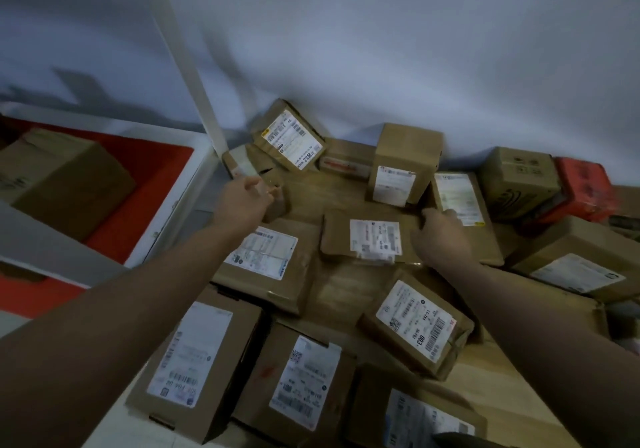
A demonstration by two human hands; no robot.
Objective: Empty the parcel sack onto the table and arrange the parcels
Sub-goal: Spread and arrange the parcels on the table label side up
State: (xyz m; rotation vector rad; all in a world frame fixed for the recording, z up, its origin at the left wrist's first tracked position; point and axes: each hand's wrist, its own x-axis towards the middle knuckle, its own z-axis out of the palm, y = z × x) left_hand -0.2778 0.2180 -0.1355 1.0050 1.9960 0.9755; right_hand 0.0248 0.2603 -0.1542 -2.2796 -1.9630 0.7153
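Reaching to 11 o'clock, the left hand touches a small brown cardboard box; blur hides its grip. The right hand curls fingers on a flat brown cardboard parcel at centre. At least twelve brown parcels cover the wooden table; a red box sits at 2 o'clock. No sack is discernible.

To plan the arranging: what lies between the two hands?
In the head view, bare table and the flat parcel's left part lie between left hand and right hand.
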